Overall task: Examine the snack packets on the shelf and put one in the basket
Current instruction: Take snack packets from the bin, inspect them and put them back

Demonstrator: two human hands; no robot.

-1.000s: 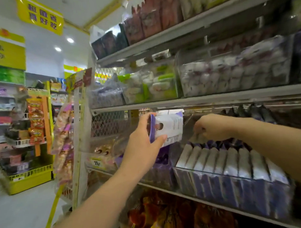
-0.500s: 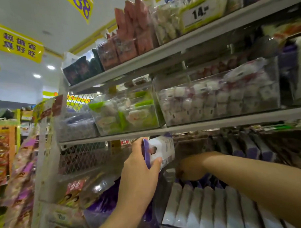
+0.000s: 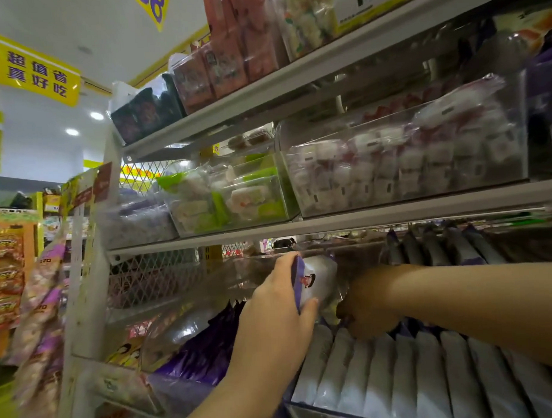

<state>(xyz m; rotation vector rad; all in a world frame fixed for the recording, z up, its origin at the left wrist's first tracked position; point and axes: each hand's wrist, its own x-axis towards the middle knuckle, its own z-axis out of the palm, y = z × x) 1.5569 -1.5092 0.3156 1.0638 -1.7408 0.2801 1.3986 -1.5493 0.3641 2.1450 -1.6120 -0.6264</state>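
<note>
Your left hand (image 3: 277, 315) grips a white snack packet (image 3: 321, 279) with a purple edge. Its fingers (image 3: 287, 261) curl over the top of that edge and the thumb presses from below, so the packet stands upright just under the middle shelf (image 3: 378, 216). A small cartoon figure is printed on the packet; the writing on it is too blurred to read.

Your right hand (image 3: 370, 302) reaches in from the right, close beside the held packet. Its fingers are bent downward onto the tops of the row of white and purple packets (image 3: 399, 373), which stand on edge in a clear bin. The hand is in shadow, so you cannot tell whether it pinches one of them or only touches them.

On the shelf above, one clear bin (image 3: 499, 176) holds white and red packs, and the bin to its left holds green and white packs (image 3: 230, 201). The top shelf carries red packs (image 3: 228, 57) and dark packs (image 3: 146, 113). A price label (image 3: 370, 2) there shows "14".

A yellow sign (image 3: 32, 68) at upper left reads 超值省 真好吃 in purple. Another yellow hanging sign (image 3: 155, 8) shows "88". Strips of snack bags (image 3: 40, 298) hang at the left end of the rack, beside a wire mesh panel (image 3: 152, 275). Round ceiling lights (image 3: 96, 115) shine in the shop behind.
</note>
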